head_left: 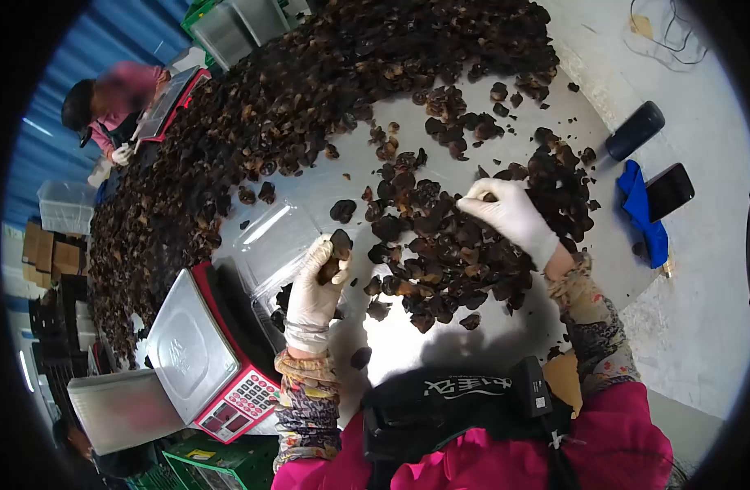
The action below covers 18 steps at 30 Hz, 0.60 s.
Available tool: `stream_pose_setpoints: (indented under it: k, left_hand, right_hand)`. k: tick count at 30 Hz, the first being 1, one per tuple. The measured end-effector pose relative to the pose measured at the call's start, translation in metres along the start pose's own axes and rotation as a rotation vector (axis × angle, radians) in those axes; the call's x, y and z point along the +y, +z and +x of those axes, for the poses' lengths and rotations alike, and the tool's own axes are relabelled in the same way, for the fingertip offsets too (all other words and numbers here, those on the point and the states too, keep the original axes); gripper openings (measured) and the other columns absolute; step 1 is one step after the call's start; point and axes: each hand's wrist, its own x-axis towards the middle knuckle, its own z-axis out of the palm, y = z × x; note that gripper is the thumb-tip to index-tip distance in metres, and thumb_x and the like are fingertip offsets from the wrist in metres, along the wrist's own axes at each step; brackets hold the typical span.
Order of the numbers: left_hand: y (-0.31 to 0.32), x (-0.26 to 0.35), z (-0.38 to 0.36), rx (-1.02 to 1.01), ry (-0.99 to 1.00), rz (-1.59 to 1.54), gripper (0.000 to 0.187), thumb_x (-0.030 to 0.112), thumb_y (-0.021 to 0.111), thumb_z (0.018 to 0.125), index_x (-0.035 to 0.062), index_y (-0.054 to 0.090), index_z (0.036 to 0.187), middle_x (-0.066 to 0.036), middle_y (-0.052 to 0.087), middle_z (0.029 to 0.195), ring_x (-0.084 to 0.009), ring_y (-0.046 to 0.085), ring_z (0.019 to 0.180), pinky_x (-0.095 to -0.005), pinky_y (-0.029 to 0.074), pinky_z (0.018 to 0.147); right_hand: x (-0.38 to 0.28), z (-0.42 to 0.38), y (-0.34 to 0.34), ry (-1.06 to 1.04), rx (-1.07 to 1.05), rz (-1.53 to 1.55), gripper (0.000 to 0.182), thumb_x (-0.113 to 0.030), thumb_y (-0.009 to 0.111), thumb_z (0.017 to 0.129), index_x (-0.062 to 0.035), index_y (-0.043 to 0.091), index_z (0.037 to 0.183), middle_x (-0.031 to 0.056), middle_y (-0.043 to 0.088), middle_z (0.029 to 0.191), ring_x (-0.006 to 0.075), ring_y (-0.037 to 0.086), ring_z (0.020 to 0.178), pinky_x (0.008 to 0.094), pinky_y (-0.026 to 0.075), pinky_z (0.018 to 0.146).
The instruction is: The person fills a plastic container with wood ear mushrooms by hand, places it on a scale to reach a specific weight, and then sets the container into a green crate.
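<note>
My left hand (310,298), in a white glove, is closed around dark pieces of dried wood ear fungus (340,242). Partly under it lies an open clear plastic clamshell box (270,242), with a few dark pieces beside my wrist. My right hand (512,216), gloved too, hovers over the near heap of wood ear (440,253). Its thumb and fingers are pinched together, and whatever lies between the tips is too small to make out. To the left of my left hand stands a red and silver weighing scale (197,351) with a keypad.
A large mound of wood ear (310,98) spreads across the table's far side. At the right lie a dark bottle (635,131), a blue cloth (641,216) and a phone (670,193). Another person (118,102) works at the far left by a second scale (169,104).
</note>
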Motion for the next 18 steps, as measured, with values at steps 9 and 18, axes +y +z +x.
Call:
stream_pose_setpoints:
  k: [9, 18]
  left_hand:
    - [-0.011, 0.004, -0.013, 0.081, -0.09, -0.099, 0.034, 0.016, 0.054, 0.086, -0.003, 0.054, 0.113, -0.019, 0.059, 0.117, -0.0316, 0.062, 0.099, -0.0239, 0.053, 0.061]
    - [-0.002, 0.006, 0.007, 0.243, 0.196, 0.543, 0.024, 0.02, 0.059, 0.089, 0.0049, 0.062, 0.108, 0.001, 0.06, 0.082, -0.0061, 0.053, 0.066, -0.0174, 0.036, 0.053]
  right_hand:
    - [0.001, 0.016, 0.042, -0.1, 0.067, -0.652, 0.019, -0.027, 0.064, 0.077, -0.0076, 0.064, 0.078, 0.0149, 0.064, 0.081, 0.0307, 0.064, 0.078, 0.0389, 0.051, 0.072]
    - [-0.003, 0.006, 0.014, -0.211, -0.086, -0.463, 0.03, -0.01, 0.067, 0.079, -0.0094, 0.063, 0.109, 0.0068, 0.059, 0.097, 0.0208, 0.06, 0.085, 0.0278, 0.047, 0.078]
